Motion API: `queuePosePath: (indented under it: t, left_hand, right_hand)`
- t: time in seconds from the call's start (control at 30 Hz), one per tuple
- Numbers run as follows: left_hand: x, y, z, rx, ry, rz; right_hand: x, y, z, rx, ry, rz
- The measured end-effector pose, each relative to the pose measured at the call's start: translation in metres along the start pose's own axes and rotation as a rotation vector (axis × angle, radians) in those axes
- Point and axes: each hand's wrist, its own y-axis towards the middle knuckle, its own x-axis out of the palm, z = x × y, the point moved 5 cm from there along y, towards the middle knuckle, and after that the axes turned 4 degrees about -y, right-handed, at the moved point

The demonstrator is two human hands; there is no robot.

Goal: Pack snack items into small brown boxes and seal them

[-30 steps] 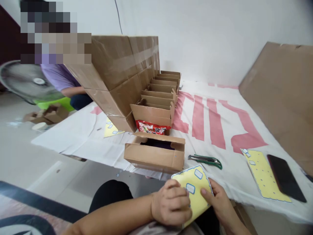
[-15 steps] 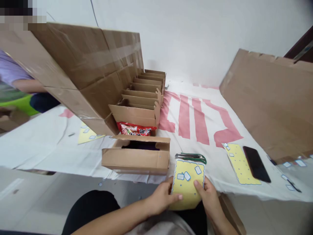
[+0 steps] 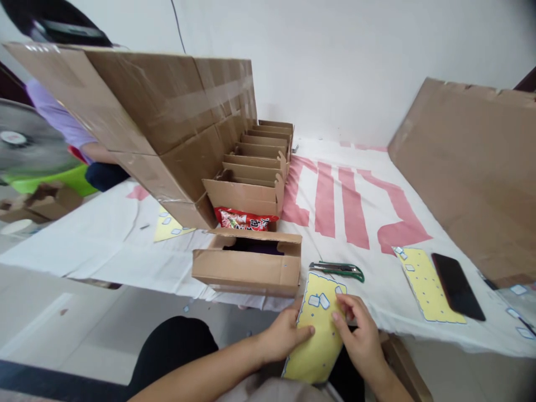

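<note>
My left hand (image 3: 282, 335) grips the left edge of a yellow sticker sheet (image 3: 316, 340), with its thumb lying across the front. White blue-edged stickers (image 3: 314, 300) sit on the upper part of the sheet. At the upper right corner, the index finger and thumb of my right hand (image 3: 360, 329) close on another white sticker (image 3: 339, 290), which the fingertips partly cover. A green utility knife (image 3: 338, 270) lies on the table just beyond the sheet. Left of it stands an open cardboard box (image 3: 247, 271) with something dark inside.
A red snack packet (image 3: 245, 219) lies behind the box, before a row of open cartons (image 3: 247, 192). Stacked cardboard (image 3: 154, 106) rises at left, with a person's purple sleeve (image 3: 62, 120) beyond. At right are another yellow sheet (image 3: 431, 287), a phone (image 3: 457, 286) and a cardboard panel (image 3: 469, 178).
My right hand has shifted from holding the sheet's right edge to its upper right sticker. The sheet now tilts, showing more of its lower part. The view has swung slightly left.
</note>
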Motion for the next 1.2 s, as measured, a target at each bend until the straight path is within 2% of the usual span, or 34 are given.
queuePosePath:
  t: [0.17, 0.3, 0.4, 0.5, 0.53, 0.63, 0.7, 0.8, 0.9, 1.0, 1.1, 1.2]
  left_hand:
    - [0.003, 0.0, 0.007, 0.094, 0.246, -0.01]
    - [0.0, 0.001, 0.006, 0.099, 0.32, 0.0]
    - [0.0, 0.001, 0.002, 0.079, 0.299, -0.02]
    - [-0.001, 0.0, 0.0, 0.074, 0.251, -0.043]
    - [-0.001, 0.0, 0.001, 0.081, 0.241, -0.045]
    - [-0.004, -0.002, 0.002, 0.108, 0.255, -0.042]
    - [-0.007, -0.003, 0.003, 0.115, 0.3, -0.032]
    - [-0.009, -0.003, 0.001, 0.111, 0.32, -0.027]
    - [-0.007, -0.002, 0.001, 0.098, 0.276, -0.034]
    - [-0.006, -0.003, 0.003, 0.087, 0.245, -0.021]
    - [-0.006, -0.005, 0.002, 0.039, 0.19, -0.025]
    - [-0.005, -0.005, 0.001, 0.011, 0.149, -0.027]
  right_hand:
    - [0.01, 0.016, -0.022, -0.175, -0.052, -0.131]
    - [0.013, 0.019, -0.029, -0.143, 0.007, -0.18]
    - [0.007, 0.023, -0.021, -0.072, 0.036, -0.253]
    - [-0.029, 0.041, 0.018, 0.162, -0.116, -0.21]
    - [-0.05, 0.049, 0.039, 0.299, -0.253, -0.152]
    - [-0.118, 0.069, 0.098, 0.524, -0.462, -0.033]
    - [-0.154, 0.072, 0.133, 0.681, -0.608, 0.002]
    - [-0.177, 0.064, 0.164, 0.804, -0.749, -0.031]
    - [-0.175, 0.053, 0.17, 0.768, -0.848, -0.014]
    - [-0.169, 0.051, 0.159, 0.644, -0.905, 0.057]
    - [-0.157, 0.054, 0.136, 0.49, -0.857, 0.112]
    - [-0.127, 0.054, 0.098, 0.323, -0.69, 0.066]
